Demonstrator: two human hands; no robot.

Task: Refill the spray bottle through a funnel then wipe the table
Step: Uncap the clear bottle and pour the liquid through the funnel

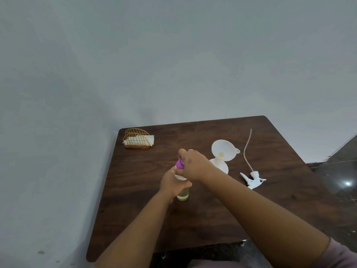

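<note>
A clear refill bottle (183, 195) with yellowish liquid stands on the dark wooden table (212, 209). My left hand (172, 182) grips its body. My right hand (193, 164) grips its purple cap (179, 163) from above. To the right, a white funnel (222, 149) sits in the mouth of the white spray bottle (220, 166), which my right hand partly hides. The white spray trigger head (253, 179) with its long dip tube (246, 149) lies on the table further right.
A gold wire napkin holder (137, 139) with white napkins stands at the table's far left corner. A grey wall runs behind and to the left. Dark glossy floor (340, 171) shows at the right.
</note>
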